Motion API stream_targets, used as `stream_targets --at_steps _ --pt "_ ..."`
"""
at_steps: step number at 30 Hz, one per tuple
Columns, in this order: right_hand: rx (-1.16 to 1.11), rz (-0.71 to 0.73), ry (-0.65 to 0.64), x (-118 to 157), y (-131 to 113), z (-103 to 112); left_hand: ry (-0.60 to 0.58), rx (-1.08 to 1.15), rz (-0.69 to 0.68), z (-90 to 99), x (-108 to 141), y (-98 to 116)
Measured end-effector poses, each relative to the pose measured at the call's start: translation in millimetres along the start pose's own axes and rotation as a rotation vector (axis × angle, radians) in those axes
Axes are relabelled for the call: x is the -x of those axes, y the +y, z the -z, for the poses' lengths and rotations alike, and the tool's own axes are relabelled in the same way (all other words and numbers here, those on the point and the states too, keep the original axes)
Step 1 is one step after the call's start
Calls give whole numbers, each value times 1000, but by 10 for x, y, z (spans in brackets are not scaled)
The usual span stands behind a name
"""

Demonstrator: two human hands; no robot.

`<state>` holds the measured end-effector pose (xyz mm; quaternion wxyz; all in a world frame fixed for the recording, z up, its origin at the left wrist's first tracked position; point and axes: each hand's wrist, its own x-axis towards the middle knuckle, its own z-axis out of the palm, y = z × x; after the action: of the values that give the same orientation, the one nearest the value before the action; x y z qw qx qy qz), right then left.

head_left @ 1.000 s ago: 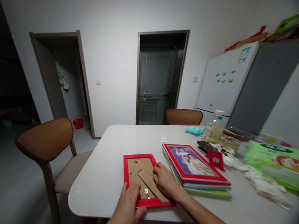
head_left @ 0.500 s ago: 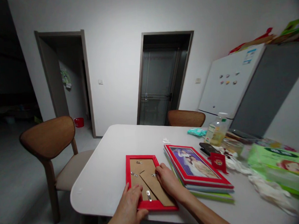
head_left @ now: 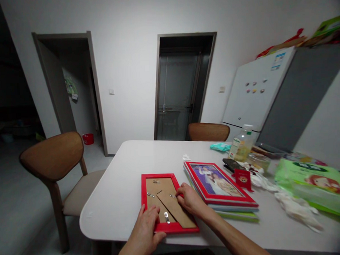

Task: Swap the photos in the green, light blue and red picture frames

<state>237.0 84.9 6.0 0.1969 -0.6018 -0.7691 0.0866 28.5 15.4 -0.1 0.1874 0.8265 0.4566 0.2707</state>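
A red picture frame lies face down on the white table, its brown backing board showing metal clips and a stand flap. My left hand rests on the frame's lower left edge, fingers spread over the rim and backing. At the right side, my right hand has its fingers bent together at the metal clip near the right rim; the fingertips partly hide what they touch. Right of it, a second red frame with a photo tops a stack of frames.
Beyond the stack are a dark object, a red booklet, a bottle, a glass bowl, crumpled tissues and a green tissue pack. Chairs stand left of and behind the table.
The whole view has shifted slightly. Both hands keep nearly the same places on the frame, and the right fingers are bent a little more at the clip.
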Motion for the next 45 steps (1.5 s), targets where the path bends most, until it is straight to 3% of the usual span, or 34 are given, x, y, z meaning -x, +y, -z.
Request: stream_targets --at_steps 4,7,11,15,19,24,28,38,45 --pt "-24 28 54 69 -6 58 13 20 -6 -4 6 -20" --pt "-46 80 101 147 -155 96 29 28 -1 -10 24 -25" --pt "-121 235 -17 114 -505 47 14 30 -2 10 39 -4" --pt "-36 304 -65 -127 -736 -155 -18 37 -4 69 39 36" --pt "16 335 -56 -310 -757 -326 -42 63 11 109 51 48" --pt "13 360 -60 -279 -725 -342 -41 83 10 131 49 46" --pt "-40 265 -50 -308 -695 -322 -24 103 21 143 55 71" --pt "12 -104 20 -760 -437 -458 -20 3 -11 -47 142 14" --pt "30 -230 16 -874 -395 -398 -17 7 13 -51 141 79"
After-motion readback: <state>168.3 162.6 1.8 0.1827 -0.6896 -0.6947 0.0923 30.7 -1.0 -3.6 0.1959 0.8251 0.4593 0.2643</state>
